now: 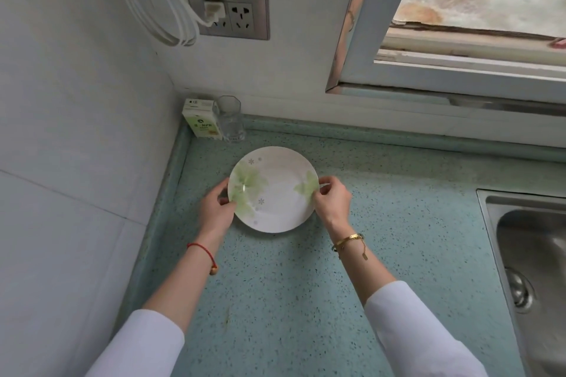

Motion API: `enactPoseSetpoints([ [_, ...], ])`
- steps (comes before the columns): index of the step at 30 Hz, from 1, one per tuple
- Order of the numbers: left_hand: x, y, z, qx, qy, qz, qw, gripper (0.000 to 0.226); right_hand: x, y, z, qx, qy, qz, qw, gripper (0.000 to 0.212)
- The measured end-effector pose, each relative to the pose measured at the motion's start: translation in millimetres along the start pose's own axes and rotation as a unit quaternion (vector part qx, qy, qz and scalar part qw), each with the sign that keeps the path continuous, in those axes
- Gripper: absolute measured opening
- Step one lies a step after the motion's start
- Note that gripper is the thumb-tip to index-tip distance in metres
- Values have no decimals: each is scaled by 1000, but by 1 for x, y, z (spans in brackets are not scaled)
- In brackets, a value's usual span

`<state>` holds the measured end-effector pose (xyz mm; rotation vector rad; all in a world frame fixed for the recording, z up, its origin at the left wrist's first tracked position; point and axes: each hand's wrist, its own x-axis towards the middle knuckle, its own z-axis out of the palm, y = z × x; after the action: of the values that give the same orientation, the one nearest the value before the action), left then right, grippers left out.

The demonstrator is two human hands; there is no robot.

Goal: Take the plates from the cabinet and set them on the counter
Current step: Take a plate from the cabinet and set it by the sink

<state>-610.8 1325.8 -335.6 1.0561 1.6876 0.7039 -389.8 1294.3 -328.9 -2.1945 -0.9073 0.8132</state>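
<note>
Gripping the plate (pixel 275 193) at opposite rim edges with left hand (pixel 216 208) and right hand (pixel 332 200), equally near, lying centred between them and apparently flat on the counter (pixel 398 223).

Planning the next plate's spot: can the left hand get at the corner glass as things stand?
Probably yes, once the left hand releases the plate: bare counter lies between plate and glass, with only the carton beside it.
</note>
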Motion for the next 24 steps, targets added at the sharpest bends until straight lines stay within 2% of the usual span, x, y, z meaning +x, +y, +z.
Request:
enactPoseSetpoints([
  [9, -11, 2, -8, -21, -24, -1, 999, 65, -8, -1, -8, 7, -8, 17, 1000, 34],
  [15, -54, 3, -26, -25, 18, 34, 999, 52, -43, -1, -33, 62, 5, -2, 998, 32],
  [24, -152, 8, -52, -92, 41, 85, 991, 41, -136, -21, -81, 175, -99, -32, 979, 28],
])
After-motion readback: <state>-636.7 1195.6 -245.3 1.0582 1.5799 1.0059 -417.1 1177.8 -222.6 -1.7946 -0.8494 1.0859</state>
